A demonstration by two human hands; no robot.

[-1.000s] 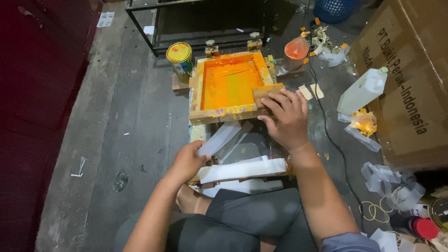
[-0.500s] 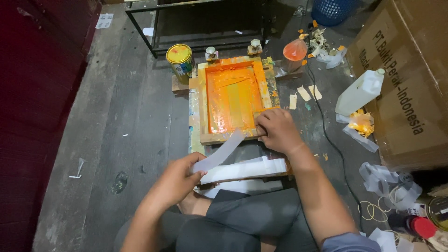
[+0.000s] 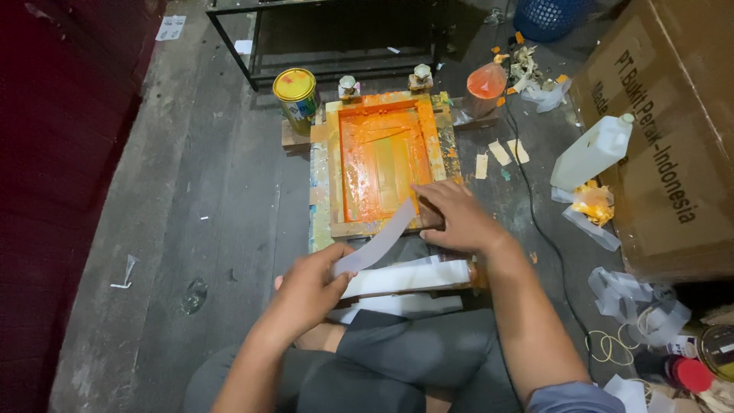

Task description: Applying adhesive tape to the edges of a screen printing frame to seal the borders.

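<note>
the left hand (image 3: 310, 287) pinches a white strip (image 3: 376, 243) that points to 1 o'clock. the right hand (image 3: 457, 218) lies with fingers spread flat on the orange printing frame (image 3: 380, 160), gripping nothing.

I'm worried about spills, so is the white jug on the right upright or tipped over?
Upright: the white jug stands on its base on the floor beside the cardboard box, cap at the top.

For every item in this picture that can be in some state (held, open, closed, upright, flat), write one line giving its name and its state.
Left hand: gripping a white strip.
White strip: held, its far end over the frame edge.
Right hand: pressed on the frame's near corner.
Printing frame: lying flat, coated in orange ink.
Yellow-lidded tin: upright, lid on.
White jug: capped, leaning against the box.
Cardboard box: closed.
</note>
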